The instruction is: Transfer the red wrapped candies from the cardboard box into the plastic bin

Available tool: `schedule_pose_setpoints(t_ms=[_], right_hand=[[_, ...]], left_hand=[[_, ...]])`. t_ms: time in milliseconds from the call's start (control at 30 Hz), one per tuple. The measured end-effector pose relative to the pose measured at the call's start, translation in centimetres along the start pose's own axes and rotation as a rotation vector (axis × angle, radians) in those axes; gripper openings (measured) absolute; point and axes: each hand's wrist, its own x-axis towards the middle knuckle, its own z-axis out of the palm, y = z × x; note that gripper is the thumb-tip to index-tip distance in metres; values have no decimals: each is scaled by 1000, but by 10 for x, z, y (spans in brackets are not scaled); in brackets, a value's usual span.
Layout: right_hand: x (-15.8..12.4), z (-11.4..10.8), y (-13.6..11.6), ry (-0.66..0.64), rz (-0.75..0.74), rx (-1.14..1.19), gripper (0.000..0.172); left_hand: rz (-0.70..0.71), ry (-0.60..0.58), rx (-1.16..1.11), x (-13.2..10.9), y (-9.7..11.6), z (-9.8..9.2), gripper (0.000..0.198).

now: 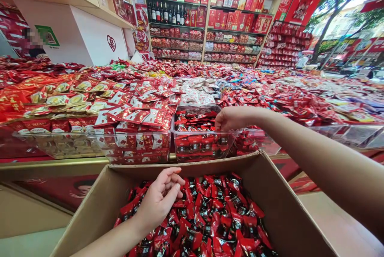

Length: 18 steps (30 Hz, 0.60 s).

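A cardboard box [279,209] in front of me is full of red-and-black wrapped candies [216,217]. My left hand [160,197] hovers just over those candies, fingers curled loosely, and I see nothing in it. My right hand [229,119] reaches forward into a clear plastic bin [180,145] partly filled with the same candies [195,123]. Its fingers point down and are bunched together over the pile; what they hold, if anything, is hidden.
Other clear bins [135,145] with red and gold sweets line the counter's front edge. The counter [270,89] beyond is heaped with packets. Shelves [207,13] of red boxes and bottles stand behind. A person [33,43] is at far left.
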Motion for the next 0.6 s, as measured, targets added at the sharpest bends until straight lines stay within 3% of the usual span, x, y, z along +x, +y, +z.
schedule_pose_setpoints(t_ms=[333,600], right_hand=[[9,0,-5,-138,46,79,22],[22,-1,-5,-315,201,146,24]], left_hand=[[1,-17,30,-1,0,-1,25],[1,-10,38,0,-4,-1,26]])
